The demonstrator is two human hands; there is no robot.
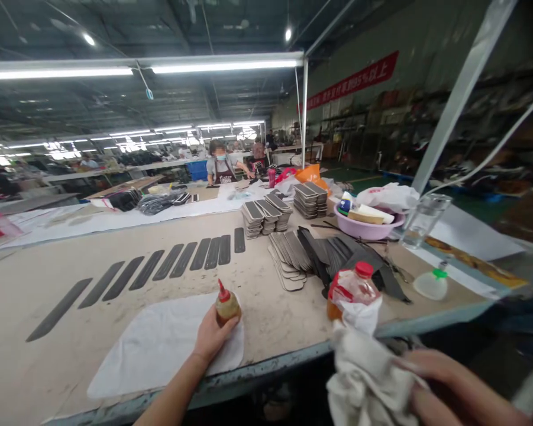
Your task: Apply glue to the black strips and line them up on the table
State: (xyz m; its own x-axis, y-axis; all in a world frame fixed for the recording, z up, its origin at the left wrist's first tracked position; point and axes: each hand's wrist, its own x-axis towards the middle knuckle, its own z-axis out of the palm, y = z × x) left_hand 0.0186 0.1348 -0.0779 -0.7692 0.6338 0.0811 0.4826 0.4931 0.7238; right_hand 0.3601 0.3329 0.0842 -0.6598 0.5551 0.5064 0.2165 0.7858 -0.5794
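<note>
My left hand [213, 334] is wrapped round a squeeze bottle [229, 307] with a pointed red nozzle, upright over a white cloth [160, 340] on the table. In my right hand [443, 378], blurred at the lower right, is a crumpled off-white rag [364, 378] beyond the table's front edge. Just past the rag stands a clear plastic jug [352, 290] with a red cap and amber liquid, a white wrap around part of it. A slanted row of dark grey strips [146, 269] lies flat beyond the cloth.
Stacks of grey-edged pieces [266, 216] and fanned pieces [288, 257] lie mid-table, beside dark sheets [350, 260]. To the right are a purple basin [368, 228], a glass jar [426, 220] and a green-topped bottle [431, 285]. A masked co-worker [224, 165] is across the table.
</note>
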